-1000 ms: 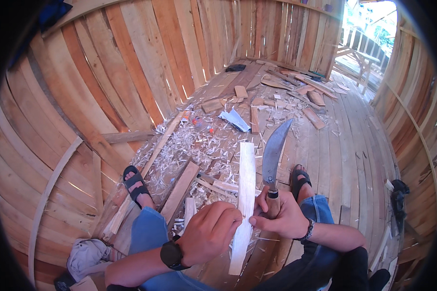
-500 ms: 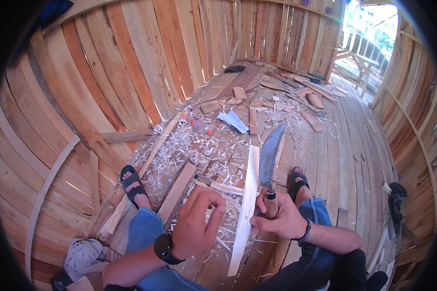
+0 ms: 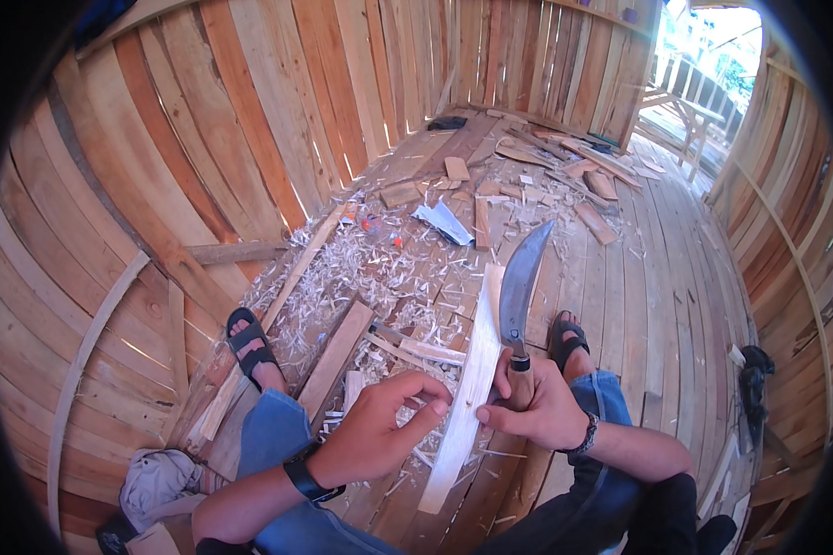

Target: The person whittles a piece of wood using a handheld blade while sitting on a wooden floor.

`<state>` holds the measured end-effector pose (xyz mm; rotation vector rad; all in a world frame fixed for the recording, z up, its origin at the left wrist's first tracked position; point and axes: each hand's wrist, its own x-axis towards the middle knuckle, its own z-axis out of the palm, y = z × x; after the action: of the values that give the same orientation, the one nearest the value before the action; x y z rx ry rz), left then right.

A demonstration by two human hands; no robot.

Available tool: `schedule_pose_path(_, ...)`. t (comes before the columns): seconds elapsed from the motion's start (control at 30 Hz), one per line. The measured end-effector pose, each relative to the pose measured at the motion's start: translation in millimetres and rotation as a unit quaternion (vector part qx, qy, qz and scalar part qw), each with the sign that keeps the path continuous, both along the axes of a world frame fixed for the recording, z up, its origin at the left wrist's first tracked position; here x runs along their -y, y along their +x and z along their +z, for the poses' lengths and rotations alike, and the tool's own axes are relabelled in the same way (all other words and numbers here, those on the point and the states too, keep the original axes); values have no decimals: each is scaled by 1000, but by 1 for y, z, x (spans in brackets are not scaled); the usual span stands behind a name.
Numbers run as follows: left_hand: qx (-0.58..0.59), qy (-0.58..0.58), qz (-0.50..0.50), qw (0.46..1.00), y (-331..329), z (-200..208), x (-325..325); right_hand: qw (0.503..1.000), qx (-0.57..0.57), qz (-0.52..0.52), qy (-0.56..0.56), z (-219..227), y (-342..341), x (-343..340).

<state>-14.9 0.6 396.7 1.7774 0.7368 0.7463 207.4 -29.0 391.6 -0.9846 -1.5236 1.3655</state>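
My right hand (image 3: 539,402) is wrapped round the wooden handle of a broad, curved machete (image 3: 525,291), its blade pointing up and away. The same hand's thumb and forefinger also pinch a long, pale wooden strip (image 3: 463,421), which slants from lower left to upper right beside the blade. Left of the strip is my left hand (image 3: 389,421), its fingers loosely bent with a gap between thumb and forefinger. Nothing shows in it. Its fingertips are close to the strip's edge; whether they touch it I cannot tell.
Curly shavings (image 3: 342,264) cover the floor between my feet. A thick wooden block (image 3: 338,361) lies near my left leg. Offcuts (image 3: 597,222) and a pale blue sheet (image 3: 444,225) lie farther off. Plank walls (image 3: 250,102) rise at both sides, with a doorway at upper right.
My left hand has moved right toward the strip, its thumb and forefinger reaching forward. The strip leans more to the right, and the machete has shifted slightly up and right.
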Motion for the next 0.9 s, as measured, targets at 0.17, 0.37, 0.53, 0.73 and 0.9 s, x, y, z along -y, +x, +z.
schedule_pose_path(0.17, -29, 34, -29, 999, 1, 3, 5, 997, -51, 3, -50, 5, 0, 3)
schedule_pose_path(0.37, -23, 42, -35, 998, 4, 2, 9, 998, -63, 13, -21, 2, 1, 2)
schedule_pose_path(0.53, -23, 45, -31, 998, 4, 4, 11, 998, -64, 12, -19, 4, 0, 3)
schedule_pose_path(0.73, -23, 47, -37, 998, 4, 4, 11, 997, -68, 6, -31, 5, 0, 4)
schedule_pose_path(0.9, -25, 44, -30, 998, 4, 5, 12, 996, -70, 16, -44, 5, 0, 6)
